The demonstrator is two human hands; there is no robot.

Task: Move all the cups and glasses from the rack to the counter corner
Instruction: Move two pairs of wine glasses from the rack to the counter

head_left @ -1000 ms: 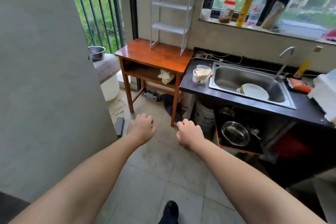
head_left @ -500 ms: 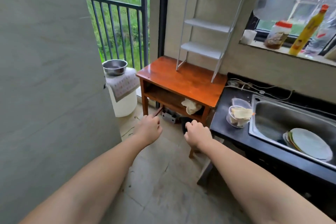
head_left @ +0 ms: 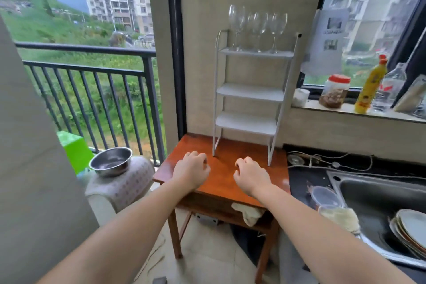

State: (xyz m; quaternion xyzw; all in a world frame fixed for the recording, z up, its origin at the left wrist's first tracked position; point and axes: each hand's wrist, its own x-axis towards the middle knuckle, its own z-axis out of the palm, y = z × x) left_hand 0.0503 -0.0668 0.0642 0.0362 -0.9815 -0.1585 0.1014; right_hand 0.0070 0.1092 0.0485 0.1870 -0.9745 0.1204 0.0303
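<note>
— Wooden worktop (head_left: 221, 175) by the balcony door; where are the glasses (head_left: 258, 27)?
— Upright on the top shelf of the white rack (head_left: 250, 92) at its back edge.
— Hands?
— Left hand (head_left: 191, 172) and right hand (head_left: 251, 175) hover, loosely curled, holding nothing.
— Labels?
— Yellow bottle's (head_left: 370, 86) print is unreadable.

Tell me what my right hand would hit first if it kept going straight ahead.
Probably the front right leg of the white rack: the right hand hovers over the wooden table, pointing that way. Depth is unclear.
</note>
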